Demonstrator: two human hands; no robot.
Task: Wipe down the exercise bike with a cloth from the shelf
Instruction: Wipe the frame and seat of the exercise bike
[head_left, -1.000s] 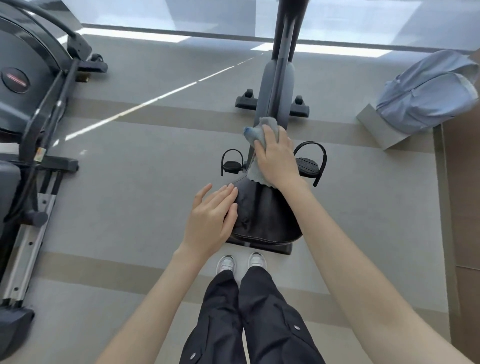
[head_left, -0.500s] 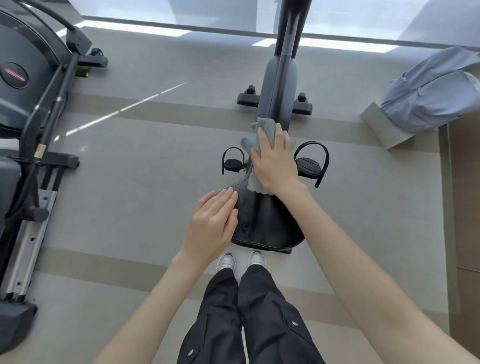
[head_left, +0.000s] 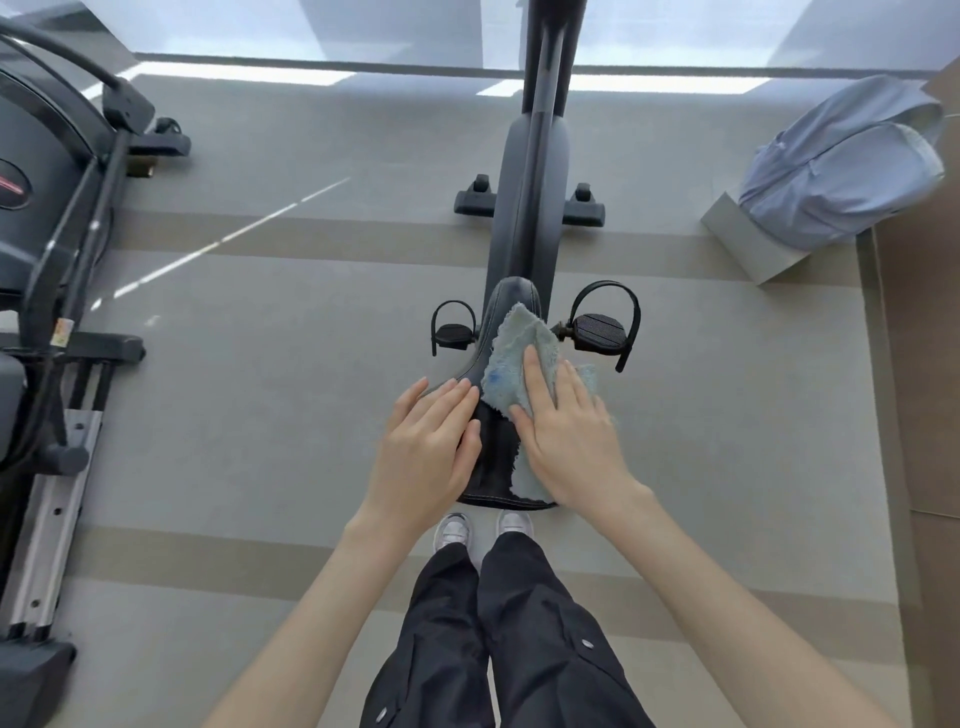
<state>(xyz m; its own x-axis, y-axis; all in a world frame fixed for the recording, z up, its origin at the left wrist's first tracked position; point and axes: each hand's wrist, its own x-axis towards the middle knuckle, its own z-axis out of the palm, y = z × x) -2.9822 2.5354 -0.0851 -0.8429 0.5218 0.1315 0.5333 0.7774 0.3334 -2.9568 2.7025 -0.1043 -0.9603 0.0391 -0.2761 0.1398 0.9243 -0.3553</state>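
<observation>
The exercise bike (head_left: 530, 208) stands in front of me, its black saddle (head_left: 496, 457) just below my hands. A light blue fluffy cloth (head_left: 511, 358) lies over the saddle's right side and nose. My right hand (head_left: 566, 436) presses flat on the cloth with straight fingers. My left hand (head_left: 431, 447) rests flat on the saddle's left side, fingers straight, touching no cloth. The two pedals (head_left: 597, 330) with straps stick out on either side of the saddle nose.
A black elliptical machine (head_left: 47, 260) fills the left edge. A light blue backpack (head_left: 841, 166) leans on a grey block (head_left: 748, 244) at the back right. My shoes (head_left: 454, 530) and dark trousers stand right behind the saddle. Grey carpet surrounds the bike.
My right hand has drawn the cloth back from the saddle nose toward me along the right side. The left hand has stayed on the saddle's left side.
</observation>
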